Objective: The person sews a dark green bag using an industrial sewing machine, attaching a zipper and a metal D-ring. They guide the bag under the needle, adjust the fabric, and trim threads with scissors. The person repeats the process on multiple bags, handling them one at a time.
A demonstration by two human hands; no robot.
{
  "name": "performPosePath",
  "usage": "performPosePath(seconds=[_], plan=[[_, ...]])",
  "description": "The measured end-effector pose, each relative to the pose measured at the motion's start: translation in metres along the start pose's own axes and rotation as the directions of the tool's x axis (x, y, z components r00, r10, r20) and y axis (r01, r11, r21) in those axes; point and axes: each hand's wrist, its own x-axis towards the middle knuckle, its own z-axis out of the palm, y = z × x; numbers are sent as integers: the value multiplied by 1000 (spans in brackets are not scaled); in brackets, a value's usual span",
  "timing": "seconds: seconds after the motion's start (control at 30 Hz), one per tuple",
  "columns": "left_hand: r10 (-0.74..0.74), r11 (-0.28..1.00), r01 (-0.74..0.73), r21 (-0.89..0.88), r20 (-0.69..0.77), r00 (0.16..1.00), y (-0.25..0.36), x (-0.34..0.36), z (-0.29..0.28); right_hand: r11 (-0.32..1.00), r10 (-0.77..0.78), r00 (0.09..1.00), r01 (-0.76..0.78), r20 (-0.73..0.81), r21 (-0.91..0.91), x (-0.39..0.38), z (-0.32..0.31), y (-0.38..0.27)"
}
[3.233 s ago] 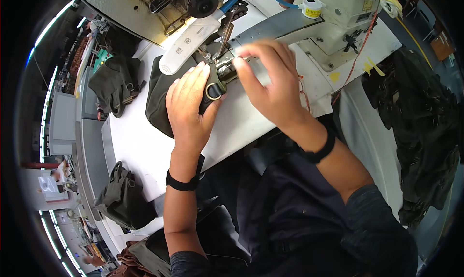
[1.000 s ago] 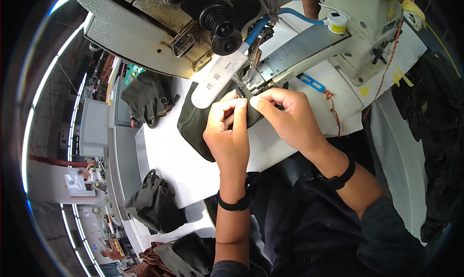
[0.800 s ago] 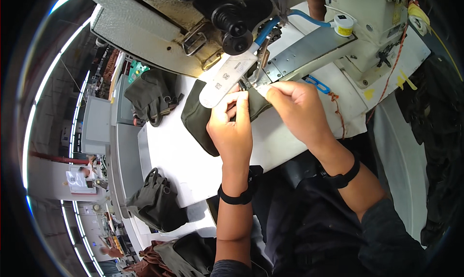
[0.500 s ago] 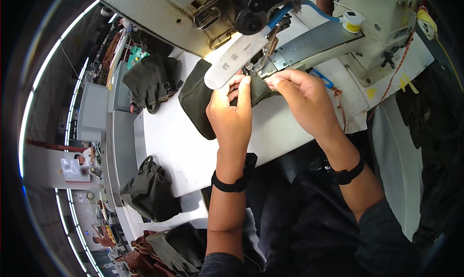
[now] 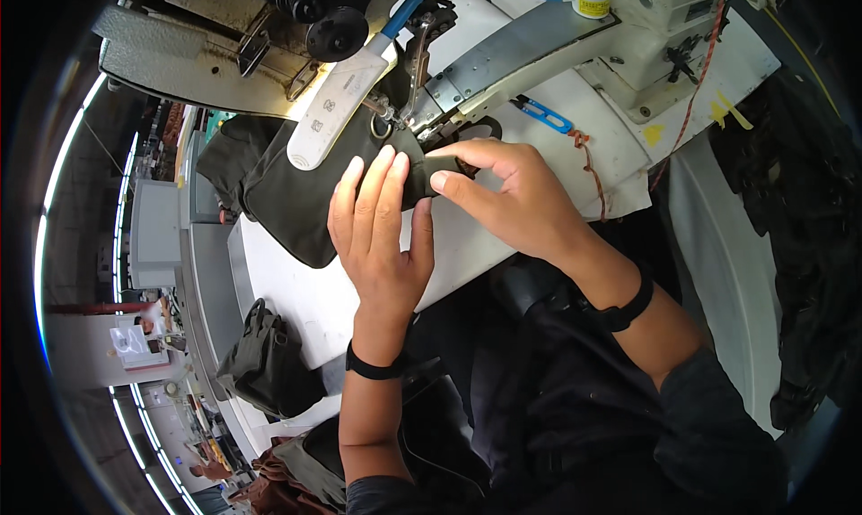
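Note:
A dark olive fabric bag (image 5: 301, 205) lies on the white table, partly under the sewing machine's needle area (image 5: 392, 120). My left hand (image 5: 377, 232) rests on the bag with its fingers stretched out flat, close to the needle area. Opposite it, my right hand (image 5: 516, 192) pinches a folded edge of the bag between thumb and fingers, beside the machine's narrow metal arm (image 5: 503, 52). A metal ring (image 5: 381, 126) shows on the bag just beyond my left fingertips. Part of the fabric is hidden beneath my hands.
The sewing machine head (image 5: 197, 75) overhangs the work, with a white, round-ended bar (image 5: 332, 111) in front. Blue thread snips (image 5: 543, 114) on a red cord lie right of the metal arm. Another olive bag (image 5: 269, 358) sits at the table's left edge.
My left hand has gone from pinching the fabric to lying flat on it. My right hand still pinches an edge. The whole view has shifted, and more of the bag spreads leftward.

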Motion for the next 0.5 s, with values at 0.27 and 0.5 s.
performPosePath(seconds=[0.27, 0.5], plan=[[-49, 992, 51, -118, 19, 999, 0, -7, 9, 964, 69, 996, -54, -49, 260, -8, 12, 10], [-99, 980, 106, -168, 47, 994, 7, 0, 4, 971, 7, 997, 13, -80, 238, -4, 12, 2]])
